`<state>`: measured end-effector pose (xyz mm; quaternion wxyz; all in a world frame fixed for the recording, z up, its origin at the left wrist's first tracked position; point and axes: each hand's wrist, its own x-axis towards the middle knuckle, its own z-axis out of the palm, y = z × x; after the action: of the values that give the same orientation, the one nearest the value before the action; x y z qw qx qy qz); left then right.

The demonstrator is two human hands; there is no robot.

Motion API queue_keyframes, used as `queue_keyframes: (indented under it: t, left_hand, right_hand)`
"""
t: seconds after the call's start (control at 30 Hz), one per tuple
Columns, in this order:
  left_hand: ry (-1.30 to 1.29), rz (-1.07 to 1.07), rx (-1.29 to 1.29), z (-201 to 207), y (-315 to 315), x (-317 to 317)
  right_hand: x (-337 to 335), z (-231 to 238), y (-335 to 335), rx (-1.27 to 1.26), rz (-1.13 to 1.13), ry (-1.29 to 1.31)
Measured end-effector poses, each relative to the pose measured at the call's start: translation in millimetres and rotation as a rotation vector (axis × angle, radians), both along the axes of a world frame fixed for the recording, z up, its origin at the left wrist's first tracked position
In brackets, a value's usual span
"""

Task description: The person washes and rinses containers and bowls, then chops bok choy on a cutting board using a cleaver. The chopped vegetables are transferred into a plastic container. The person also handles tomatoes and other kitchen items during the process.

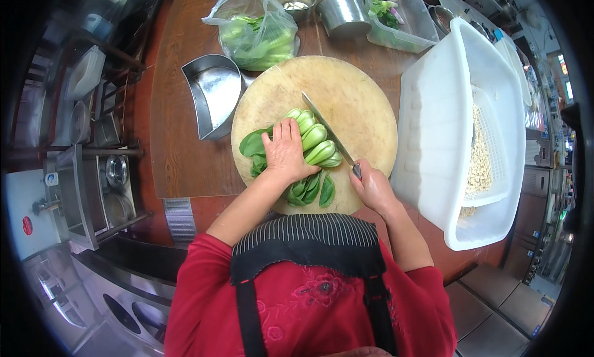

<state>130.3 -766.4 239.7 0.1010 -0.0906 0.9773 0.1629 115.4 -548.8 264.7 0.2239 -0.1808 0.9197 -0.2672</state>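
Bok choy (314,135): several heads bunched on the round wooden chopping board (359,100), left of centre toward the near side. Pale-green bulb ends in a slanted row facing right, dark-green leaves spread to the left and near. Left grip (286,156) lies flat over the middle. Knife (330,131): long straight blade, dark handle in right grip (373,185), tip pointing far-left, blade running alongside the bulb ends. Can't tell if it's touching them.

My bok choy (314,136) has pale-green stems (322,152) and dark-green leaves (252,144). My blouse (328,317) is red, my black apron (306,233) striped in white
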Motion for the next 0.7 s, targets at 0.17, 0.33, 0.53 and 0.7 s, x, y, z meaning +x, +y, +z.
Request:
queue_keyframes:
  t: [0.17, 0.33, 0.53, 0.7]
  left_hand:
    - [0.081, 0.002, 0.081, -5.1, -3.3, 1.1]
    - [0.1, 0.001, 0.118, -11.4, -5.5, 1.6]
    - [0.043, 0.017, 0.117, -7.9, -5.4, 1.2]
    - [0.056, 0.014, 0.098, -5.9, -5.1, 1.6]
  right_hand:
    - [-2.1, -5.5, 2.5, 0.011, 0.024, 0.016]
    - [-2.3, 14.8, 0.7, -0.045, -0.034, -0.002]
    - [32.4, 66.7, 10.6, -0.027, -0.071, 0.005]
    - [44.5, 69.1, 10.9, 0.033, -0.03, -0.009]
